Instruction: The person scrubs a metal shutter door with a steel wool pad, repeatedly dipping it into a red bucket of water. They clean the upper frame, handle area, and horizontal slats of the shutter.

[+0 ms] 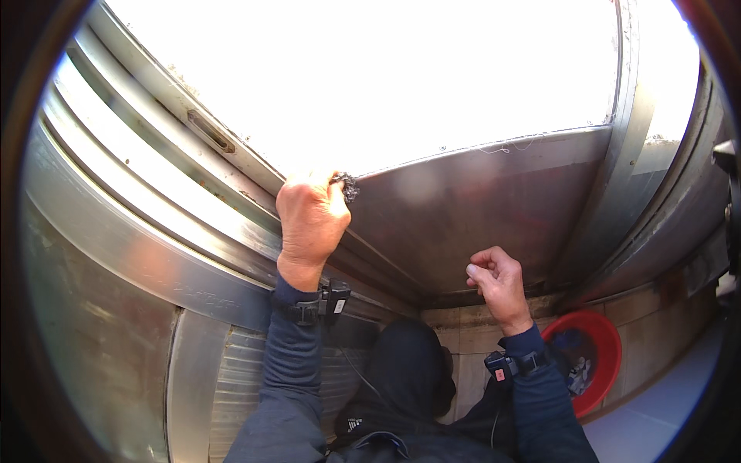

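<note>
My left hand (pixel 313 217) is closed around a dark metal scouring pad (pixel 347 187), part of which shows beside the thumb. It is at the lower left corner of a bright window pane, against the metal window frame (pixel 255 162). My right hand (pixel 499 283) hangs lower and to the right, in front of a grey metal panel (pixel 463 214), its fingers loosely curled; nothing shows between them. A strap with a small black device is on each wrist.
A red plastic basin (pixel 613 353) with cloths and dark contents stands on the tiled floor (pixel 642 341) at the lower right. Sliding-frame tracks (pixel 173 179) run along the left. A metal upright (pixel 613 156) is at the right, and loose threads lie on the panel's top edge.
</note>
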{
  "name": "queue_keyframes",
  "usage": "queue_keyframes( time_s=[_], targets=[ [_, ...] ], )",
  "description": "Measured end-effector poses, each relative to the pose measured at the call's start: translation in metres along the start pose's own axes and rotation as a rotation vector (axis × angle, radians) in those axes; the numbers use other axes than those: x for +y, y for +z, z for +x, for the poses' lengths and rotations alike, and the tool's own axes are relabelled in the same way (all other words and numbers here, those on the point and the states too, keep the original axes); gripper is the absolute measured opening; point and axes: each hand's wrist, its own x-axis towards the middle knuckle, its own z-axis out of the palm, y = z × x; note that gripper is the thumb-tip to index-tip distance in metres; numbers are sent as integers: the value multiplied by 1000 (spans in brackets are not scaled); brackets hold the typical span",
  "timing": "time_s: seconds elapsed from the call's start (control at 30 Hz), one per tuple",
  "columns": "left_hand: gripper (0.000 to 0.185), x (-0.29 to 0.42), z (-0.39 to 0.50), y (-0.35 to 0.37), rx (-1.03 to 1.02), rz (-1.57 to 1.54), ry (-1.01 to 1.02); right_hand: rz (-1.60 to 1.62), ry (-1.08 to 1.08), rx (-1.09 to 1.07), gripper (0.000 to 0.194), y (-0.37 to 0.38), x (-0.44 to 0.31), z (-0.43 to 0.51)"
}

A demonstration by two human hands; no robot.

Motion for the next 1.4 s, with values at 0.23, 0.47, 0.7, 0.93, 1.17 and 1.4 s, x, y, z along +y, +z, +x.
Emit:
queue_keyframes(
  time_s=[0.23,0.47,0.7,0.93,1.17,1.4],
  targets=[
    [15,2,-7,15,45,-180,132,3,5,-36,15,4,3,-1],
    [14,-7,-9,6,90,-27,54,-7,-14,-36,14,6,4,0],
    [14,-12,-11,7,92,20,14,-12,27,-73,13,8,4,1],
    [17,-22,-13,9,100,-34,34,-28,26,-47,12,12,9,6],
    [14,-24,-11,8,93,110,-39,-58,-34,-71,13,11,11,8],
    [13,-25,-11,6,83,215,-68,-18,-45,-74,14,5,13,9]
  ],
)
